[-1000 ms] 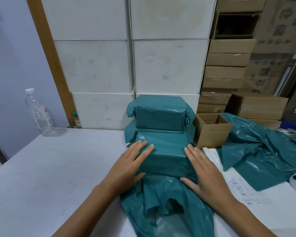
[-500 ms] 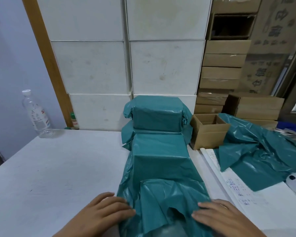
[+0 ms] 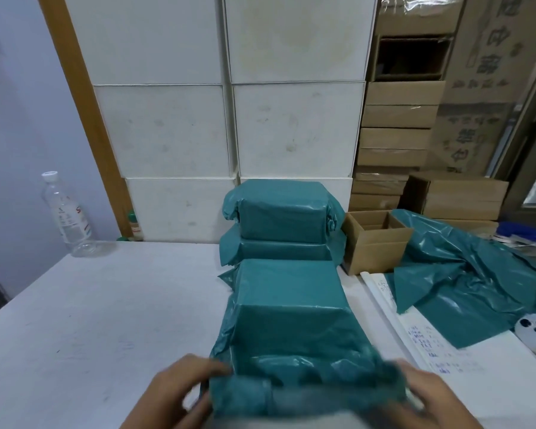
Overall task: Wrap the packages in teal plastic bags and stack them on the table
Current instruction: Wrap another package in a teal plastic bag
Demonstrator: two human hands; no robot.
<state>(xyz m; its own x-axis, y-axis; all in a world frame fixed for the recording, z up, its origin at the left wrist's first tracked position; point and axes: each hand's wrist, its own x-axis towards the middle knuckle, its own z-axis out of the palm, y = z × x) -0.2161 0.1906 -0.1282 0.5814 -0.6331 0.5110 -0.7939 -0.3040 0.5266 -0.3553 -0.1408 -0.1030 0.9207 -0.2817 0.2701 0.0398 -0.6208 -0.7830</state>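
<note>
A box-shaped package inside a teal plastic bag [image 3: 288,308] lies on the white table [image 3: 106,320] in front of me. Its loose open end [image 3: 304,391] hangs toward me and is rolled into a blurred fold. My left hand [image 3: 180,394] grips that fold at its left corner. At the right corner my right hand [image 3: 430,397] grips the same fold. Just behind the package, two wrapped teal packages [image 3: 283,224] stand stacked against the white boxes.
Loose teal bags [image 3: 471,280] lie crumpled at the right, over a sheet with handwriting [image 3: 427,345]. A small open cardboard box [image 3: 375,243] stands beside the stack. A plastic bottle [image 3: 65,215] stands at the far left. White boxes [image 3: 229,119] and cardboard cartons [image 3: 399,140] wall the back.
My hands slid from the package's top back to the bag's open end, took hold of it and began rolling it up toward the package.
</note>
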